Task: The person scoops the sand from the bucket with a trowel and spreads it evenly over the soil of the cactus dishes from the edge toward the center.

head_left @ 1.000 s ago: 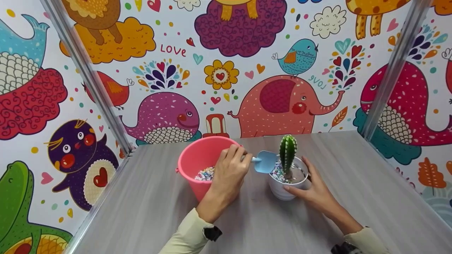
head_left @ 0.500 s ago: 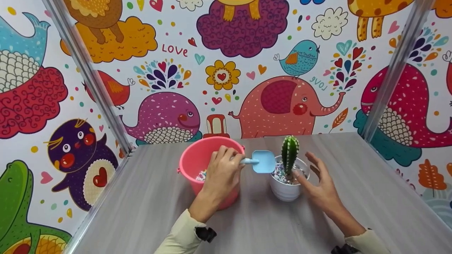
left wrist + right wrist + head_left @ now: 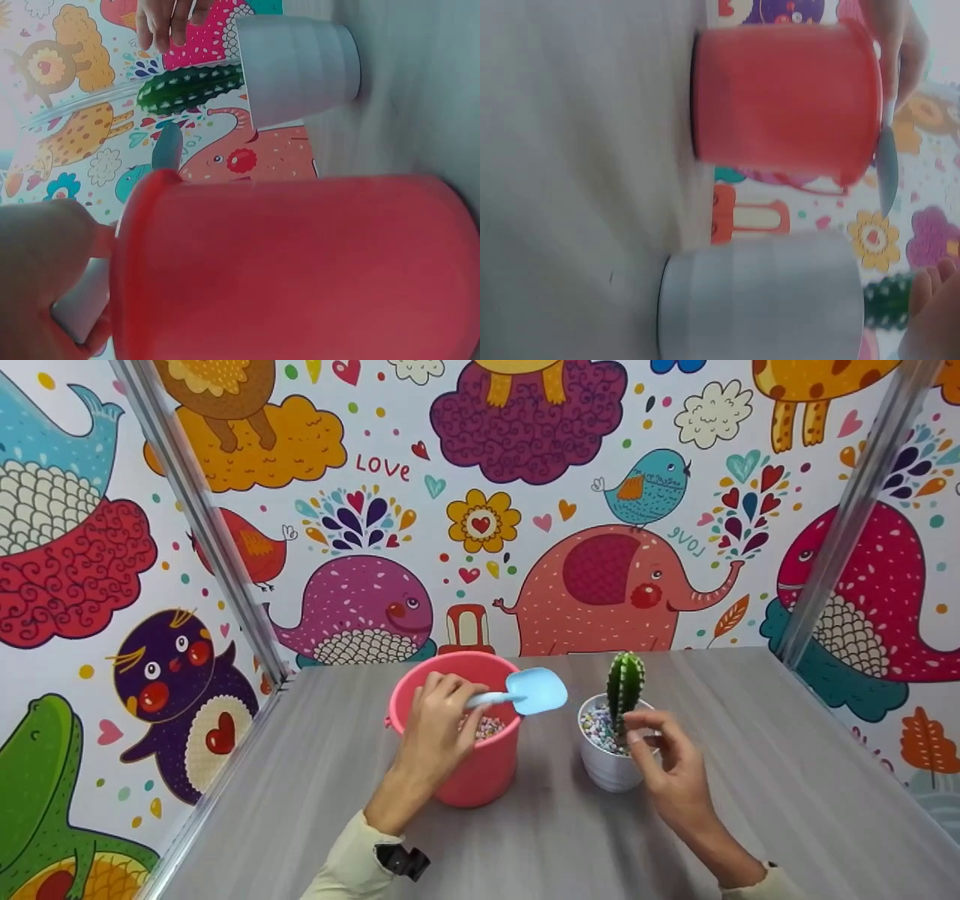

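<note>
A light blue toy shovel (image 3: 536,691) is gripped by its handle in my left hand (image 3: 435,727), over the pink bucket (image 3: 480,776). Its blade juts past the bucket's right rim, with nothing visible on it. Small pastel pebbles (image 3: 489,727) lie inside the bucket. To the right stands a white pot (image 3: 611,772) with an upright green cactus (image 3: 625,690) and similar pebbles (image 3: 598,725) around its base. My right hand (image 3: 679,769) is beside the cactus above the pot's right side, fingers loosely bent. In the left wrist view, a gap separates its fingertips from the cactus (image 3: 191,88).
Bucket and pot stand on a grey wood-grain table (image 3: 300,810). Behind it rises a wall panel (image 3: 480,577) printed with cartoon animals, and metal posts (image 3: 217,555) mark the corners.
My left hand has drawn the shovel left, away from the pot to above the bucket. The right hand has let go of the pot's side and moved over its rim, close to the cactus.
</note>
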Demonstrator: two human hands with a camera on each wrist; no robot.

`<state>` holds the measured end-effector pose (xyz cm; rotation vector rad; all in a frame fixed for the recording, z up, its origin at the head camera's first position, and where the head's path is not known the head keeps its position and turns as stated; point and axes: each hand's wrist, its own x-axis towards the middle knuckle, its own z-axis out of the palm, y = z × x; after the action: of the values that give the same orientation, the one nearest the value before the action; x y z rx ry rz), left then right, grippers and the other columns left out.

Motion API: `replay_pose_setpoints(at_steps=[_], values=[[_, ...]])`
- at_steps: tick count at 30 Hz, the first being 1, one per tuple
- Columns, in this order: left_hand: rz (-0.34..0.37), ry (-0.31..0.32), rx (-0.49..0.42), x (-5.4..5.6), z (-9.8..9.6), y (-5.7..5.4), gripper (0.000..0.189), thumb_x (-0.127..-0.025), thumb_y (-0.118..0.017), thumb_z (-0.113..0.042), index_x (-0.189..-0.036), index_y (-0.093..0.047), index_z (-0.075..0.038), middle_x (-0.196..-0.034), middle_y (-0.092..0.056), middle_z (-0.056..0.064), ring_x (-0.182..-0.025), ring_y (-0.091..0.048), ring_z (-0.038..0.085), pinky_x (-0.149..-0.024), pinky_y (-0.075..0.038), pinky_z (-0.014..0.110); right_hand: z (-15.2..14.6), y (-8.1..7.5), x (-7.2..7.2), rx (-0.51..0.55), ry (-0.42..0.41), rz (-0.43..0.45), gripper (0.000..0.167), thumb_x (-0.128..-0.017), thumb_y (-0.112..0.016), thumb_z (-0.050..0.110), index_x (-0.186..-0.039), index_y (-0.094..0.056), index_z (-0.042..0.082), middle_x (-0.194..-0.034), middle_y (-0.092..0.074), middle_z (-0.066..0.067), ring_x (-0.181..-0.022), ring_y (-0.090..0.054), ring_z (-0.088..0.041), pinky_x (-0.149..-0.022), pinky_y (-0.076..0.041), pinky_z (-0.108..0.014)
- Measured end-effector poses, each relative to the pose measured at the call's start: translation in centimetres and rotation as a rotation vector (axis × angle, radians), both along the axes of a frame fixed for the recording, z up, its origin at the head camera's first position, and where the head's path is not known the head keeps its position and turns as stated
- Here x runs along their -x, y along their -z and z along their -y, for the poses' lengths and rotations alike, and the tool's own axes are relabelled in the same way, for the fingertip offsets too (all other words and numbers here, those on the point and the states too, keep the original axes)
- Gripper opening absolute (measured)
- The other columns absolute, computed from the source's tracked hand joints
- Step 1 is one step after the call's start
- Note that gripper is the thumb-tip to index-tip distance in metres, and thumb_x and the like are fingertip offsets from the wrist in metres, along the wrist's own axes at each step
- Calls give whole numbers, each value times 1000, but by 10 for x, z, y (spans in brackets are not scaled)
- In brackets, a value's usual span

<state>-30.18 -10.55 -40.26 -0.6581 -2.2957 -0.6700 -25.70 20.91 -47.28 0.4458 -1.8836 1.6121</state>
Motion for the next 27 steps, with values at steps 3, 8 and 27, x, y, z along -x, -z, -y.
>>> replay_pose_setpoints(at_steps=[3,8,27], values=[[5,3,-30,1,8,-2,23,-94,-86,-20,-114,-82,-9,-104,-75,5,-104,-58,23,-95,-52,42,11,0,0,-14,-77,-34,29,-103,-61,-12,-128,-69,-1,-122,-70,-14,-117,-67,-20,-96,-54,-21],[29,0,-53,0,22,-3,22,-94,-86,-17,-113,-82,-8,-106,-75,7,-111,-61,26,-104,-53,50,29,4,4,-61,-175,-22,32,-104,-61,-10,-134,-66,-1,-129,-69,-13,-123,-66,-21,-101,-55,-21],[48,-93,-78,10,67,8,21,-90,-88,-10,-109,-82,-3,-105,-78,13,-100,-60,26,-90,-51,48,97,1,38,-178,-265,237,70,-102,-78,30,-162,-46,18,-160,-54,-4,-143,-55,-23,-109,-57,-40]])
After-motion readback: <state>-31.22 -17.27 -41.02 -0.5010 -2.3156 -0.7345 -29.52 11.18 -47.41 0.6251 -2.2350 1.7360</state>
